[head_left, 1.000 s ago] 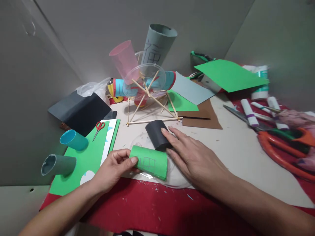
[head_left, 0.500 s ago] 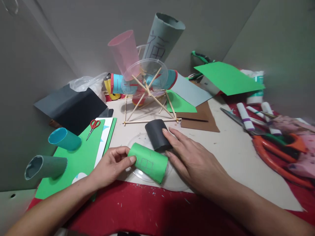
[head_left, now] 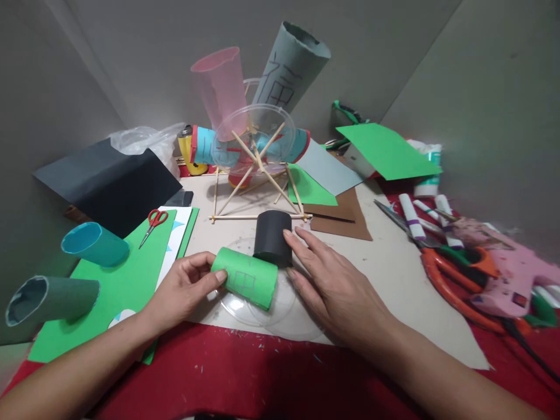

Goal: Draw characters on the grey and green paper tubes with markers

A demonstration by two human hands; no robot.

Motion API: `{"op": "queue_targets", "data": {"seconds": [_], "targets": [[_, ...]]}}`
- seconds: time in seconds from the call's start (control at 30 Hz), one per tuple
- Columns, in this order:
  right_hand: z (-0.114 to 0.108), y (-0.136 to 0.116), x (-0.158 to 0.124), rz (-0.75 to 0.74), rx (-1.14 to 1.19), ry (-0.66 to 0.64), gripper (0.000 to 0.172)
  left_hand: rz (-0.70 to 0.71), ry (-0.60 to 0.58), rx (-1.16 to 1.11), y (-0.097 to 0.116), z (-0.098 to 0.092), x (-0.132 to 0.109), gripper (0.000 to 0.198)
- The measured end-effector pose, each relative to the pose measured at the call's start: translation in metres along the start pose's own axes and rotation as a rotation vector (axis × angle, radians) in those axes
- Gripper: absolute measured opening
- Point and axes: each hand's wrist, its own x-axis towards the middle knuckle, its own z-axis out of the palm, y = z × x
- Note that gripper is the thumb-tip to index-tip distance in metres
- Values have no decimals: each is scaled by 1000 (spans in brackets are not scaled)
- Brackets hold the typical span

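Observation:
Between thumb and fingers, my left hand (head_left: 186,289) holds the left end of a green paper tube (head_left: 247,277) with a faint drawn character on its side. The tube lies tilted over clear plastic discs (head_left: 280,309). My right hand (head_left: 330,277) rests its fingertips on the right side of a black paper tube (head_left: 273,236), its fingers stretched out and slightly apart. The black tube sits just behind the green one. Behind both stands a wheel model (head_left: 258,157) of wooden sticks and clear discs, bearing pink, grey and blue cups.
Left, a blue tube (head_left: 96,244) and a grey tube (head_left: 52,298) stand on green sheets near red-handled scissors (head_left: 155,221). Black card (head_left: 118,186) is behind them. At right lie large orange-handled scissors (head_left: 437,280), markers (head_left: 411,216) and a pink glue gun (head_left: 503,280).
The black tube has turned more upright under my right hand. The green tube, held in my left hand, has shifted slightly left, and the whole view has moved a little.

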Motion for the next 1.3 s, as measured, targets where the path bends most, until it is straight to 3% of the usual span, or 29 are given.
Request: {"op": "queue_targets", "data": {"seconds": [0.2,0.47,0.73,0.93,1.1,1.3], "targets": [[-2,-1,4,-10,18,47,62,-3,-46,-48,0,3,2,18],[3,4,10,-3,123,150,36,8,-18,-16,-6,0,4,19],[-13,-1,9,43,190,223,44,16,10,26,-6,-5,3,24],[-38,-15,46,158,263,52,61,43,3,23,-7,-3,3,22],[-20,-20,84,270,238,-168,76,58,-31,-11,-6,-1,0,19],[-3,-8,89,251,371,-148,62,52,-41,-13,-8,-1,0,17]]}}
